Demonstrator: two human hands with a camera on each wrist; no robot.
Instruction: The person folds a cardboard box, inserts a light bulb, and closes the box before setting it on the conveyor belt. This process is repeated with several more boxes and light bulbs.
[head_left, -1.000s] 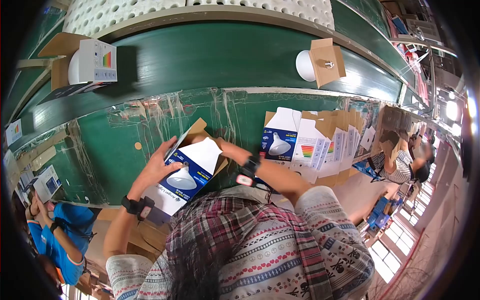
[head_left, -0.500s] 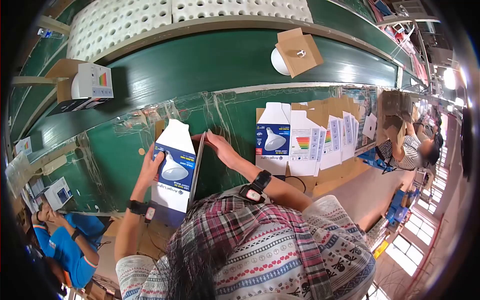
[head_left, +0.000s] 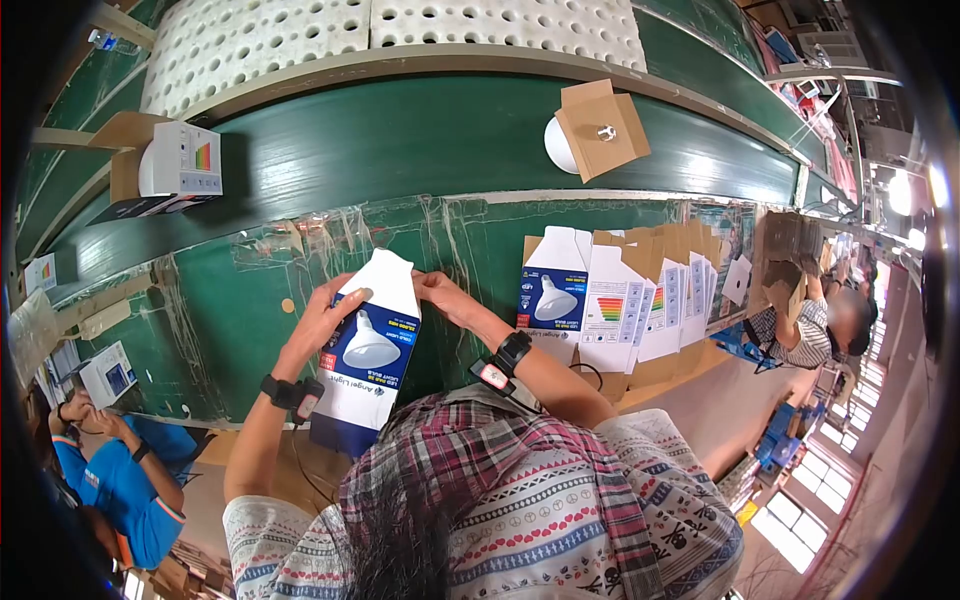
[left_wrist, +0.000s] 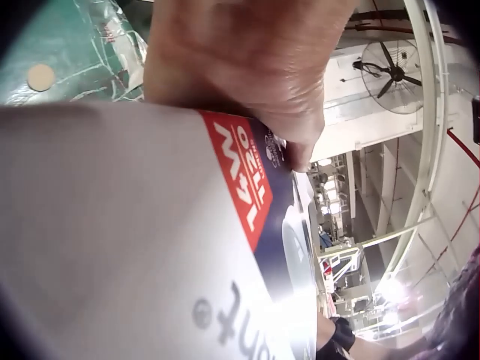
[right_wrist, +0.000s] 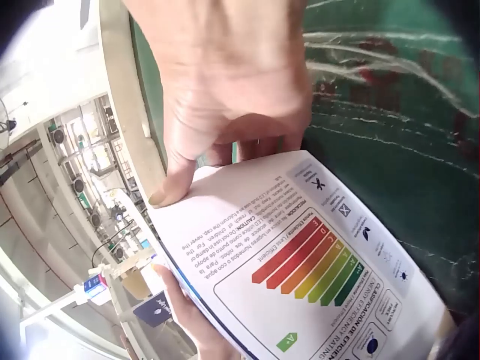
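A blue and white light-bulb carton stands tilted before the person's chest, its white top flap pointing away. The left hand grips its left upper edge, thumb on the printed front; in the left wrist view that hand lies over the carton side. At the upper right edge the right hand pinches the carton; in the right wrist view its thumb lies on the white panel with the colour chart, and the other fingers of this hand are partly hidden behind.
Overlapping flat cartons lie to the right. On the green belt stand a boxed bulb at left and a bulb with a cardboard piece. White perforated trays are beyond. Other people sit at left and right.
The carton, turned edge-on toward the right hand half a second ago, now faces up more, shifted slightly right. The right hand has moved from flat against its side to pinching its upper edge.
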